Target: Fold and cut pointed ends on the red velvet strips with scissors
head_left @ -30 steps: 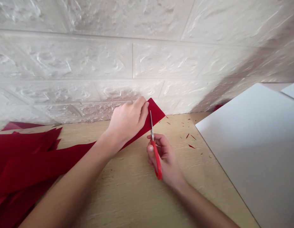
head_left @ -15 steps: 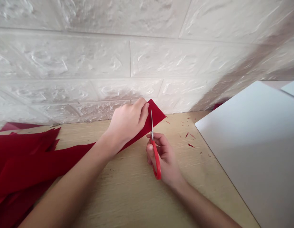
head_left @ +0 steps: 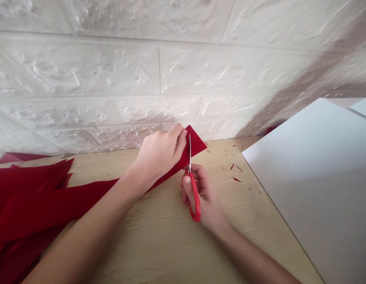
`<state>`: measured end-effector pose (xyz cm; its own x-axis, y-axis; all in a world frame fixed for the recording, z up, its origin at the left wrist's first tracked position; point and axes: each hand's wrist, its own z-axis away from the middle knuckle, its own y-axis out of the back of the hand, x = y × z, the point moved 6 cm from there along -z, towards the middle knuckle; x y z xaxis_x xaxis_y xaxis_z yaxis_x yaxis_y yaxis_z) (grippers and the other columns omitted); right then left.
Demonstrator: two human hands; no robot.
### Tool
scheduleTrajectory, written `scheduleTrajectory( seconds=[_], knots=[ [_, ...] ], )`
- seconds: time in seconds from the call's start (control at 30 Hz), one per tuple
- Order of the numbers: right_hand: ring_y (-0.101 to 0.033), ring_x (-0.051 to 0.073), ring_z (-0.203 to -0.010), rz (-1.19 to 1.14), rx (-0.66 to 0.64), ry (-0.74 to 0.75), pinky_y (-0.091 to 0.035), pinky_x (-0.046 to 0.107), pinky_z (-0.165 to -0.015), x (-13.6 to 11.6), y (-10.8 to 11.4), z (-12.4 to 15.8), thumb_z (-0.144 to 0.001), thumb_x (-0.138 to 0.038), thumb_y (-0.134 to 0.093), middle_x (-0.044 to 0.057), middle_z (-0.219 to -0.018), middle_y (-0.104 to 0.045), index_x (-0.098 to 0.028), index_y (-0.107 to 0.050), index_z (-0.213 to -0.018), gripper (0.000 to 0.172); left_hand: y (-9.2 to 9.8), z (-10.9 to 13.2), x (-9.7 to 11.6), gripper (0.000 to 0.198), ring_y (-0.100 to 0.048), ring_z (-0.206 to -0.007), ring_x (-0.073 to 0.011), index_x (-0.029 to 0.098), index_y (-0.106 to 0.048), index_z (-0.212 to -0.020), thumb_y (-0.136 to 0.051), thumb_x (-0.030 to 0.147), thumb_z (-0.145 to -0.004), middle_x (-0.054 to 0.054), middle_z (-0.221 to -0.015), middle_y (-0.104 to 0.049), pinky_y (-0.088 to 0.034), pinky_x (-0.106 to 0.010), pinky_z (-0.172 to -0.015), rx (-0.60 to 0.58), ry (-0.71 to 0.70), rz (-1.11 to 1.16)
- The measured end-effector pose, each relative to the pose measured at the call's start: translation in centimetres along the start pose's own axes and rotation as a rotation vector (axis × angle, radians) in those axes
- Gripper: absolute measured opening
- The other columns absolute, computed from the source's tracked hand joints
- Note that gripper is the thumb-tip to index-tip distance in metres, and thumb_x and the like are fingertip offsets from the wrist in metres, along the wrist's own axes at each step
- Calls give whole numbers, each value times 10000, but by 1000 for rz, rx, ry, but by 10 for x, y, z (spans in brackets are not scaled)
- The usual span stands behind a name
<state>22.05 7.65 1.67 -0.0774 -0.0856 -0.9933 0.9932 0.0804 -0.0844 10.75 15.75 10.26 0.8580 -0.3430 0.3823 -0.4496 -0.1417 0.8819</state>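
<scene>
My left hand (head_left: 163,148) grips a long dark red strip of cloth or felt (head_left: 199,142) close to its pointed right end. The fingers are closed over its upper edge. My right hand (head_left: 202,193) is wrapped round scissors with red handles (head_left: 196,201), thumb in the loop. One metal blade lies across the front of the strip, just right of my left fingers, pointing up toward the wall. The other blade is hidden behind the strip. To the left, the strip runs under my left forearm onto a heap of the same red material (head_left: 25,205).
A white textured brick-pattern wall (head_left: 188,71) rises behind the pale wooden table (head_left: 159,244). Small red scraps (head_left: 237,180) lie right of the scissors. A large white board or sheet (head_left: 316,169) covers the right side, with a bit of red (head_left: 269,130) behind its edge.
The scissors blade sits slightly further right against the strip. Both hands keep their holds; the whole view has shifted only a little.
</scene>
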Motion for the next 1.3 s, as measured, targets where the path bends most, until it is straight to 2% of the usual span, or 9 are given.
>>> scheduleTrajectory(
  seconds=[0.27,0.57,0.8,1.3],
  knots=[
    [-426,63,-462,-65,-16,-69,-367,228,-409,6,0,0,-851,-701,-674,-89,-736,-463,-257,-513,-1098,533,3,-1,-3,294,-465,-531,-158,216,-563,-852,-355,314,-1036,-2,-632,-566,-271,-325,-550,20,-16,-16],
    [-459,79,-521,-63,20,-10,-413,228,-444,3,3,-3,-868,-650,-692,-64,-782,-515,-263,-507,-1055,468,-8,0,3,302,-514,-530,-186,218,-593,-919,-337,321,-1042,-18,-642,-603,-253,-333,-546,-83,-37,-74],
    [-458,67,-498,-73,37,-29,-363,216,-400,9,7,-4,-841,-650,-723,-59,-805,-542,-252,-524,-1087,508,-9,0,1,298,-448,-508,-170,223,-557,-882,-324,324,-1037,-5,-621,-562,-248,-329,-545,-80,-27,-44],
    [-466,72,-505,-87,53,-17,-405,215,-431,5,8,-4,-836,-614,-748,-71,-757,-522,-252,-527,-1061,480,-15,1,5,307,-328,-480,-155,190,-594,-954,-306,280,-1013,11,-591,-476,-237,-326,-529,-154,-69,-90]
  ],
)
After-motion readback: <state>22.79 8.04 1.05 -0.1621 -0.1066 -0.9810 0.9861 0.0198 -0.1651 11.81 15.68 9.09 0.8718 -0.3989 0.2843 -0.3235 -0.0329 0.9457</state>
